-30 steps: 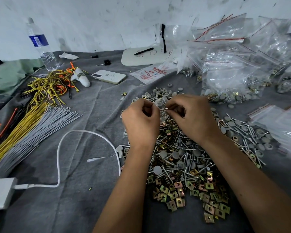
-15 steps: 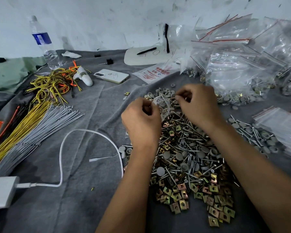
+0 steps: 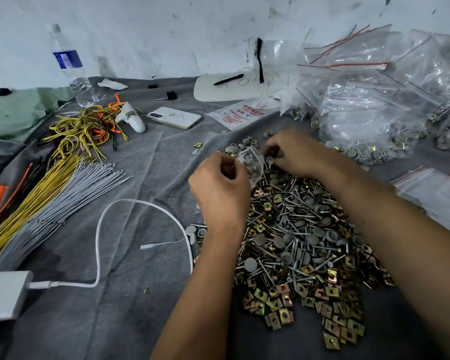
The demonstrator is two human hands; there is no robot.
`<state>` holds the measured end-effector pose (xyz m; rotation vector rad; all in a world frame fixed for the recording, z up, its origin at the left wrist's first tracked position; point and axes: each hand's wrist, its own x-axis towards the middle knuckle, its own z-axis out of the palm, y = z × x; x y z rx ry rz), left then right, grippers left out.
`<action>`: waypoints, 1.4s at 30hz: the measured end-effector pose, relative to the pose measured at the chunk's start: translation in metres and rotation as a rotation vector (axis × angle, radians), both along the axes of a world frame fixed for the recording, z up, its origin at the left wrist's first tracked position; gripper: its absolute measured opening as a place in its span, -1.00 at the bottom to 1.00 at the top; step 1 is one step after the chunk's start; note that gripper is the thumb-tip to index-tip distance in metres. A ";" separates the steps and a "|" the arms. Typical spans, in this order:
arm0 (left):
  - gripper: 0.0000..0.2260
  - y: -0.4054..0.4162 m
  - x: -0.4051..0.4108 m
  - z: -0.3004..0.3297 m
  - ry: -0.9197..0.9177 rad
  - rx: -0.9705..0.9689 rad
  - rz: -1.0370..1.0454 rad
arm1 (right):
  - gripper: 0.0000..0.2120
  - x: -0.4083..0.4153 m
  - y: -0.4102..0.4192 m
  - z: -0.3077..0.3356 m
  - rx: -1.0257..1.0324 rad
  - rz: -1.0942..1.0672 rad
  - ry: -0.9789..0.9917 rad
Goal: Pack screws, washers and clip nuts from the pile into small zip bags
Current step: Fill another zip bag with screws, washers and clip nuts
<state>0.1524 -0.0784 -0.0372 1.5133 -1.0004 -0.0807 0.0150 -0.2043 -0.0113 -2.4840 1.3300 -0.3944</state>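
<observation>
A pile (image 3: 304, 245) of silver screws, grey round washers and brass clip nuts lies on the grey cloth in front of me. My left hand (image 3: 220, 188) pinches the rim of a small clear zip bag (image 3: 252, 163) with grey washers inside, held above the pile's far end. My right hand (image 3: 294, 152) reaches over the grey washers at the far edge of the pile, fingers curled together; what they grip is hidden. Brass clip nuts (image 3: 335, 323) spread toward me at the pile's near side.
Filled and empty zip bags (image 3: 374, 100) are heaped at the back right, more empty ones (image 3: 437, 188) at right. Left: grey and yellow wires (image 3: 44, 201), a white cable (image 3: 99, 237), a charger (image 3: 3, 294), a phone (image 3: 174, 117), a water bottle (image 3: 70, 68).
My right hand moved away from the left hand, up and right to the washers at the pile's far edge. The zip bag stayed in my left hand and now shows between the hands.
</observation>
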 end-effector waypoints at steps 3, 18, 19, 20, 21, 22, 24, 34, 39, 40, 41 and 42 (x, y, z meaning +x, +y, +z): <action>-0.83 0.001 0.000 0.001 0.024 0.009 0.012 | -0.87 -0.011 0.021 0.002 0.015 -0.014 -0.011; -0.85 0.005 0.002 0.009 0.271 -0.048 0.066 | -0.81 -0.008 0.059 -0.001 -0.197 0.046 -0.098; -0.85 0.004 0.003 0.010 0.294 -0.044 0.077 | -0.81 -0.004 0.060 -0.001 -0.213 0.071 -0.082; -0.85 0.004 0.004 0.010 0.319 -0.039 0.085 | -0.81 -0.001 0.060 -0.001 -0.229 0.089 -0.074; -0.85 0.003 0.006 0.010 0.348 -0.036 0.091 | -0.82 0.002 0.061 0.000 -0.226 0.105 -0.073; -0.86 0.003 0.008 0.010 0.380 -0.035 0.095 | -0.81 0.005 0.062 0.001 -0.199 0.121 -0.074; -0.85 0.002 0.012 0.010 0.441 -0.045 0.104 | -0.76 0.010 0.063 0.001 -0.125 0.146 -0.027; -0.94 0.008 0.051 0.033 0.530 -0.293 0.186 | -0.88 0.014 0.063 0.008 -0.105 0.110 0.029; -0.92 0.028 0.075 0.051 -0.044 -0.234 0.305 | -0.97 0.006 0.063 0.008 -0.119 -0.011 -0.273; -0.91 0.029 0.076 0.050 -0.136 -0.146 0.251 | -0.98 0.007 0.066 0.009 -0.112 -0.015 -0.352; -0.90 0.030 0.075 0.046 -0.216 -0.052 0.178 | -0.99 0.010 0.070 0.011 -0.124 0.001 -0.423; -0.90 0.030 0.073 0.041 -0.274 0.024 0.099 | -0.97 0.013 0.075 0.013 -0.141 0.039 -0.490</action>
